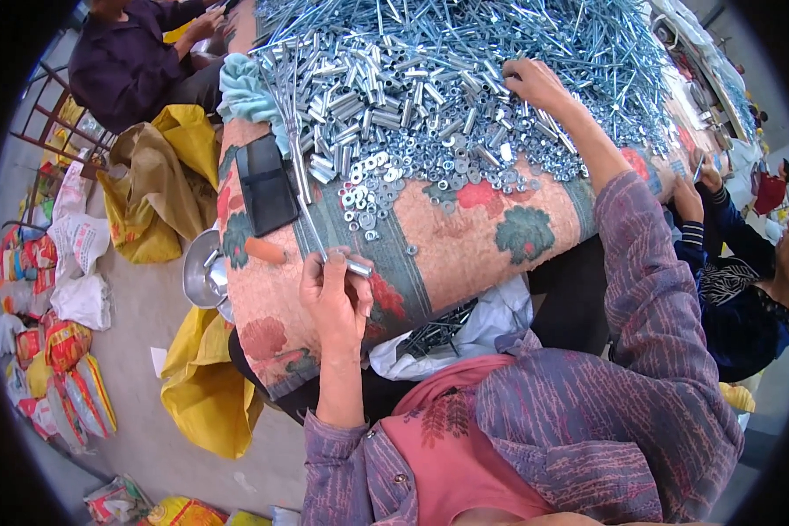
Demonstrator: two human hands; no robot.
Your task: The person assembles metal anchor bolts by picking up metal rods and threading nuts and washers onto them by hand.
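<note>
My left hand is closed at the near left of the table, gripping a short silver metal sleeve between thumb and fingers. A thin metal rod runs up and away from the same fingertips; whether it joins the sleeve I cannot tell. My right hand reaches to the far side of a heap of metal sleeves, its fingers bent together at the heap. What they pinch, if anything, is hidden. Loose washers and nuts spread along the heap's near edge.
Long thin bolts pile up at the back of the flower-patterned table cover. A black flat case, an orange piece and a pale blue cloth lie at left. Yellow sacks stand on the floor. Other people sit far left and right.
</note>
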